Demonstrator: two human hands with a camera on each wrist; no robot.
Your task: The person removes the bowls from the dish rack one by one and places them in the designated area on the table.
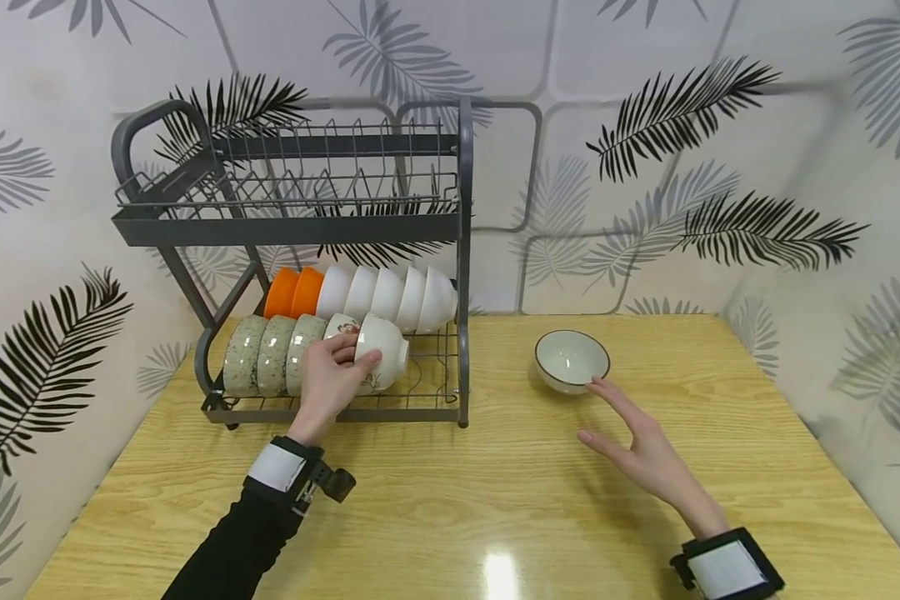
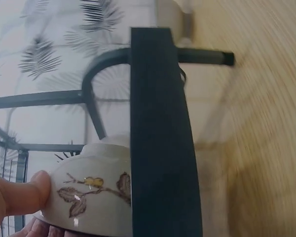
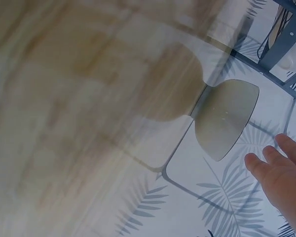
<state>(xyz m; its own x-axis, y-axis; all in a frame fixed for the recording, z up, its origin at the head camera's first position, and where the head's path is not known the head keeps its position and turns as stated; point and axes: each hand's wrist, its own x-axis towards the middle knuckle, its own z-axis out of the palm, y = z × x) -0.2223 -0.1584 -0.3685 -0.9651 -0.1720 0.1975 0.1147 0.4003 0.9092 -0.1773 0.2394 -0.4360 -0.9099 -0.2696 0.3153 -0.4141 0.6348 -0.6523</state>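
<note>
My left hand (image 1: 328,382) pinches a white bowl (image 1: 382,350) at its rim, thumb on the outside. The bowl is tipped on its side at the right end of the front row on the dish rack's (image 1: 337,414) lower tier. In the left wrist view a brown branch and leaf print shows on this bowl (image 2: 96,197), partly hidden by a rack bar. A white bowl with a dark rim (image 1: 572,360) stands upright on the table. Just in front of it is my right hand (image 1: 648,454), fingers extended; in the right wrist view its fingertips are apart from the bowl (image 3: 227,116).
Several speckled bowls (image 1: 242,358) stand on edge left of my left hand, with another printed bowl (image 1: 341,325) behind its fingers. Orange bowls (image 1: 281,293) and several white bowls (image 1: 386,296) line the back row. The rack's wire upper tier (image 1: 292,221) overhangs them.
</note>
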